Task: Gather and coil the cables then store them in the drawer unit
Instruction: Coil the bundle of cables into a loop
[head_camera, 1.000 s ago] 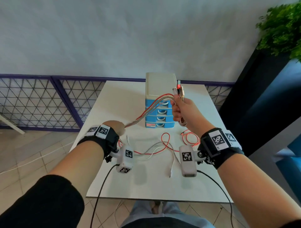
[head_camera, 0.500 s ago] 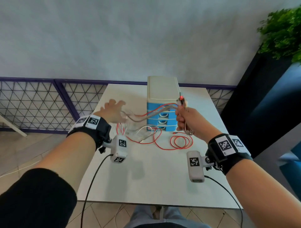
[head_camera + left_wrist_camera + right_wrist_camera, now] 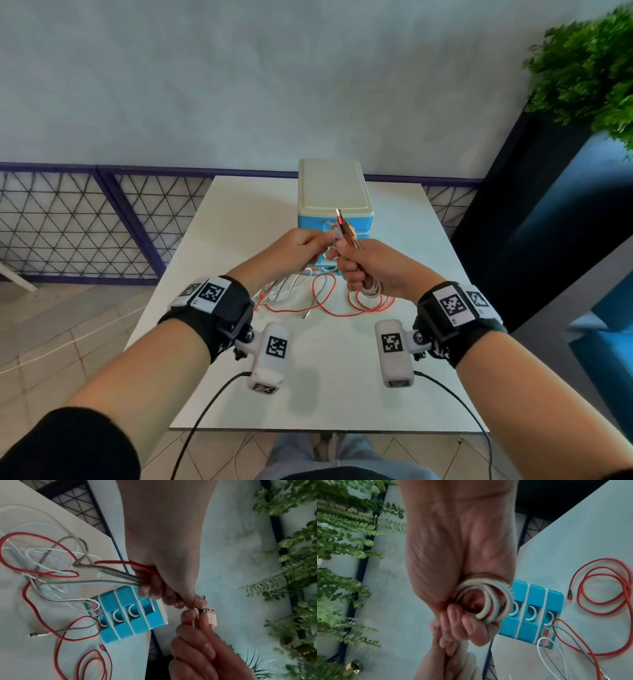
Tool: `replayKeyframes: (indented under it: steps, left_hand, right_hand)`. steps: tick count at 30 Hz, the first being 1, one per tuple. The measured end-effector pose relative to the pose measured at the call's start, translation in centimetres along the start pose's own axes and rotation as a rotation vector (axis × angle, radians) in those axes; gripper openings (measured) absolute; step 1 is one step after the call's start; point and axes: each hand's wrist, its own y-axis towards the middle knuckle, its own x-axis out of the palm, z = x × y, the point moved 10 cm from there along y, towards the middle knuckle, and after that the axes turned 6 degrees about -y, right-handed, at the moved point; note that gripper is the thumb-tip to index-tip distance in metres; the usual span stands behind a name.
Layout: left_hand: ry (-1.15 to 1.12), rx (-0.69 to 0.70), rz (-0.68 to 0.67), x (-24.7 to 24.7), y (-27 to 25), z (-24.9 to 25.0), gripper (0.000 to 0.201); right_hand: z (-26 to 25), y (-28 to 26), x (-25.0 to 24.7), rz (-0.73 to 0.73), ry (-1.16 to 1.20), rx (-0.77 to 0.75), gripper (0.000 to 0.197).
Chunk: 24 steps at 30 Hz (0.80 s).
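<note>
Both hands meet in front of the blue drawer unit (image 3: pixel 332 192) with a cream top. My right hand (image 3: pixel 363 263) grips a bundle of cables (image 3: pixel 488 601) looped in its fist, their plugs (image 3: pixel 346 229) sticking up. My left hand (image 3: pixel 301 246) grips the same red, white and braided grey cables (image 3: pixel 116 573) just beside it. The slack trails down onto the white table (image 3: pixel 329 377), where loose red loops (image 3: pixel 370 305) and white cable (image 3: pixel 291 287) lie. The drawers (image 3: pixel 130 615) stand closed.
A metal mesh fence (image 3: pixel 68 222) runs behind the table on the left. A green plant (image 3: pixel 589 68) on a dark planter stands at the right. The wrist cameras' black leads (image 3: pixel 205 411) hang over the table's near edge.
My left hand has swung in from the far left of the table to meet the right hand, gathering the cables. The slack on the table has drawn closer to the drawer unit.
</note>
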Motion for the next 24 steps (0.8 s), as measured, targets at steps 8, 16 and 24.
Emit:
replayKeyframes:
  steps: [8, 16, 24]
  left_hand:
    - [-0.496, -0.344, -0.315, 2.2, -2.8, -2.3, 0.053]
    - [-0.302, -0.191, -0.077, 1.3, -1.6, -2.2, 0.036]
    - [0.446, 0.082, 0.248, 1.0, -2.2, 1.1, 0.035]
  right_hand:
    - [-0.9, 0.7, -3.3, 0.242, -0.056, -0.105, 0.029]
    - [0.3, 1.6, -3.9, 0.358, -0.020, -0.037, 0.029]
    - [1.3, 2.7, -2.9, 0.382, 0.181, 0.047, 0.049]
